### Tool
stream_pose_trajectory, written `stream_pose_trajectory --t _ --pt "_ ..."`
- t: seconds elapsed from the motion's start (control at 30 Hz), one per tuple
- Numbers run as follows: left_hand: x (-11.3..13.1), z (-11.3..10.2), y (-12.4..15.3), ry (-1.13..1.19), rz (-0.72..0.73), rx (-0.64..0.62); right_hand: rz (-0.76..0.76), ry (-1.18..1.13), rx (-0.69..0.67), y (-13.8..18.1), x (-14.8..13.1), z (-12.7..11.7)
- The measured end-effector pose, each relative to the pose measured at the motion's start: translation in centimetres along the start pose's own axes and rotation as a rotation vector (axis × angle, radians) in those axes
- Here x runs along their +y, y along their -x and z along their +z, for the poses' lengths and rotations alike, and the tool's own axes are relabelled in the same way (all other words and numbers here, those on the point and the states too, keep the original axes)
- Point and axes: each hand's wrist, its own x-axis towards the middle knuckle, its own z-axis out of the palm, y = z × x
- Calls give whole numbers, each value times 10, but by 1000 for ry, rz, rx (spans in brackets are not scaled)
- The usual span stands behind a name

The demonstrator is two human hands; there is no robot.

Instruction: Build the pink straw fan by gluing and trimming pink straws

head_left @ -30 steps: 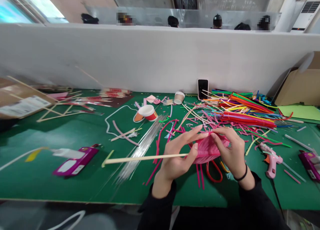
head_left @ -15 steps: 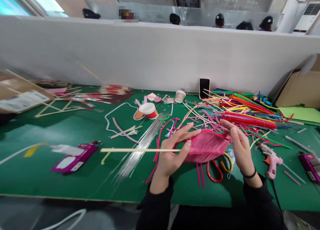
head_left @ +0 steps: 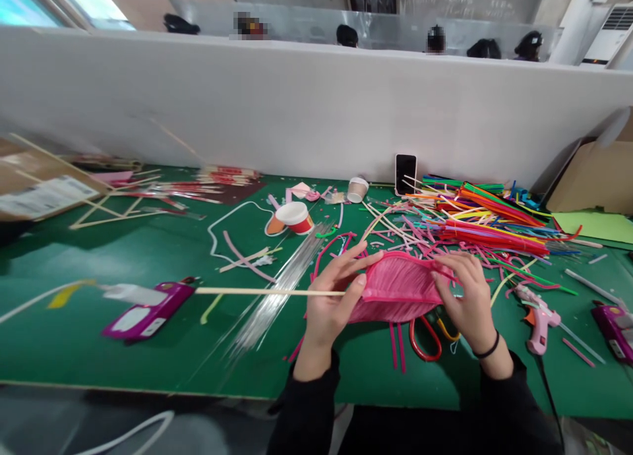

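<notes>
Between my hands is a pink petal-shaped piece (head_left: 403,280), its edges rimmed in darker pink and its surface finely streaked. My left hand (head_left: 332,297) is closed on its left end, thumb in front and fingers behind. A pale wooden stick (head_left: 257,291) runs out leftward from that grip. My right hand (head_left: 467,293) pinches the piece's right end, with a dark band on the wrist. Scissors with a red loop (head_left: 425,339) and a yellow loop lie below the piece, partly hidden by it. Two pink strips (head_left: 397,349) stick out beneath.
On the green table (head_left: 222,363), a pink glue gun (head_left: 541,320) lies right of my hands. Colourful pipe cleaners (head_left: 494,221) are heaped behind it. Clear thin rods (head_left: 279,293), a paper cup (head_left: 295,217) and a purple box (head_left: 148,310) lie leftward. A phone (head_left: 405,173) leans on the partition.
My right hand has moved inward and its fingers have closed on the right end of the pink piece. My left hand, with piece and stick, has shifted slightly left and up.
</notes>
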Motion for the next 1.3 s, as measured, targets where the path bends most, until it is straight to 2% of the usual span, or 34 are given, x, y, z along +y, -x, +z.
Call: stream_pose_trajectory --t 0.17,0.37,0.53,0.63,0.7,0.83,0.93,1.1,1.3 --pt "-2 -3 1 8 1 -24 -77 50 0 -2 -8 13" --pt "-6 -7 1 -25 53 -50 -203 187 9 -2 -11 14" --pt "-9 -9 0 -18 28 -76 -333 279 -17 -3 -7 14" --pt "-9 -5 -13 14 22 -130 -369 310 -55 -6 -2 13" --pt "-12 -1 -30 42 5 -210 -353 332 -53 -8 0 12" --pt "-28 7 -67 193 -144 -406 -261 338 -82 -6 6 11" --pt "-44 13 -77 314 -314 -501 -180 279 -168 3 14 10" --pt "-61 19 -65 520 -517 -515 -135 211 -212 17 25 1" --pt "-68 20 -57 502 -557 -503 -161 256 -264 21 21 -6"
